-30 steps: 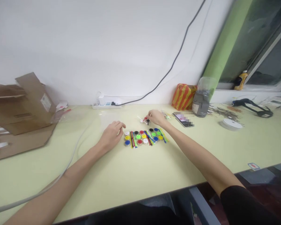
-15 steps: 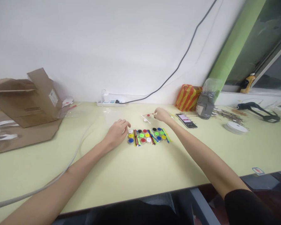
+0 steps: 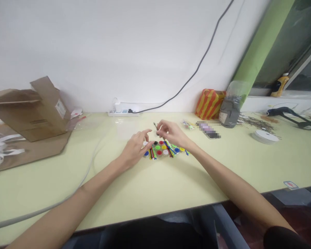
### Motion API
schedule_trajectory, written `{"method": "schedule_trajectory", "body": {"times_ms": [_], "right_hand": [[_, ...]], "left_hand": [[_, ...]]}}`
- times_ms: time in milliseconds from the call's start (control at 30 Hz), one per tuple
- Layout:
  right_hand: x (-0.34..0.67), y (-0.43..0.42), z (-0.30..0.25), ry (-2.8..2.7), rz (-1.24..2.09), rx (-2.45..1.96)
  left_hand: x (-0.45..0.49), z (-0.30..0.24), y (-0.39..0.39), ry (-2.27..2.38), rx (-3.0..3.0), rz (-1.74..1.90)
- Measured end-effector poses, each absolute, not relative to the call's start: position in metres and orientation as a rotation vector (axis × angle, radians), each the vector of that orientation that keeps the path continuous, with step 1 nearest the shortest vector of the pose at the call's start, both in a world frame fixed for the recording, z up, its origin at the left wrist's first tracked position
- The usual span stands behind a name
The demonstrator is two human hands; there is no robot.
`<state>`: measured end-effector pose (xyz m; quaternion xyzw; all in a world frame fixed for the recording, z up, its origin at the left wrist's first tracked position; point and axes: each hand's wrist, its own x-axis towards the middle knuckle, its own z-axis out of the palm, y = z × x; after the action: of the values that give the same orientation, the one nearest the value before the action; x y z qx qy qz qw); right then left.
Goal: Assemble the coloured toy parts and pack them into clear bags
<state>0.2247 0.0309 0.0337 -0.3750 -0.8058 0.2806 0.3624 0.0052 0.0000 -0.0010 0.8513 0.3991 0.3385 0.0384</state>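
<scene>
You have, as far as can be judged, the handling of one small part in hand; your right hand (image 3: 169, 133) pinches a dark slender piece (image 3: 155, 126) between thumb and fingertips, its far end poking out tilted toward the wall (image 3: 155, 52); that piece sits just beyond the rows of coloured discs (image 3: 159, 152), though how much of it your fingers hide you cannot tell from here; your left hand (image 3: 136, 147) is spread, thumb apart from the bent fingers, seemingly holding nothing, over the left end of the rows; any next move would seem to call for a light, exact pinch and a left hand that does not nudge the discs out of line.

The discs are round, glossy and plastic-looking, in black, red, green, yellow, white and blue; between their groups lie thin arrow-like strips (image 3: 170, 149), bright and narrow, some crossing one another; the tabletop (image 3: 155, 186) under them is smooth, pale yellow-green; beyond your right hand lies a small clear packet (image 3: 188, 124) with coloured bits in it, near a flat phone (image 3: 209, 131); well apart on the left stands a stiff brown cardboard box (image 3: 33, 117), its flap raised.
</scene>
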Motion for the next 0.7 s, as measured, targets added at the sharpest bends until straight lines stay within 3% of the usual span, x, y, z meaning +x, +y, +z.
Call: {"method": "schedule_trajectory", "body": {"times_ms": [133, 467, 700], "right_hand": [[0.213, 0.004, 0.021, -2.004, 1.089, -0.642], [0.222, -0.004, 0.020, -1.877, 1.490, -0.443], [0.277, 0.018, 0.048, -1.973, 1.264, -0.808]], "left_hand": [[0.011, 0.002, -0.009, 1.123, 2.616, 0.993], [0.017, 0.007, -0.020, 0.971, 2.641, 0.969], [0.003, 0.013, -0.016, 1.103, 2.538, 0.999]]}}
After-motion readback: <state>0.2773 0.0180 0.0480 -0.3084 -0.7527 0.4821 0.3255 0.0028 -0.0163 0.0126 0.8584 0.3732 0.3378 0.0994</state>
